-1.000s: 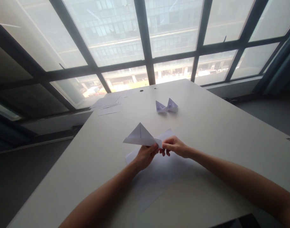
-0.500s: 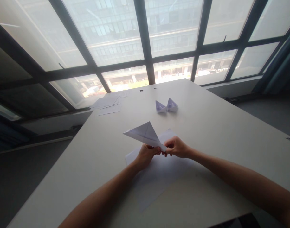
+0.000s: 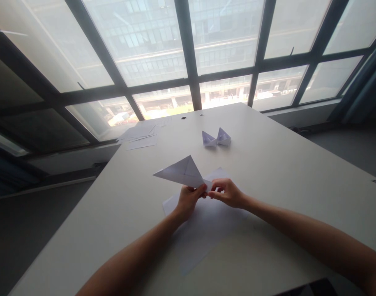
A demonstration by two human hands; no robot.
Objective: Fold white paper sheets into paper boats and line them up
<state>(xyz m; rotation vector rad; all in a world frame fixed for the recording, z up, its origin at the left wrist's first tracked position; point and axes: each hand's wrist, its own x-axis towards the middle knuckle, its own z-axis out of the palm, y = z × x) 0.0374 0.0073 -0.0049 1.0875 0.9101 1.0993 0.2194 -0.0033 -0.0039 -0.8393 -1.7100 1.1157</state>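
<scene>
A folded sheet of white paper [image 3: 182,172], triangular with a pointed left tip, is held up above the table. My left hand [image 3: 189,200] grips its lower edge, thumb on top and fingers underneath. At the paper's right end, my right hand [image 3: 226,192] pinches a narrow flap between thumb and curled fingers. Beneath both hands, flat white sheets [image 3: 197,246] lie on the table, partly covered by my hands and forearms.
Two folded paper boats [image 3: 217,139] stand side by side farther back on the white table [image 3: 286,176]. Several loose sheets [image 3: 141,135] lie at the far left corner. Large framed windows [image 3: 188,45] rise behind the table. A dark object [image 3: 311,287] shows at the bottom edge.
The folded paper has shifted slightly left and turned a little. My left thumb now presses on top of it, and my right fingers have loosened and lifted slightly around the right end.
</scene>
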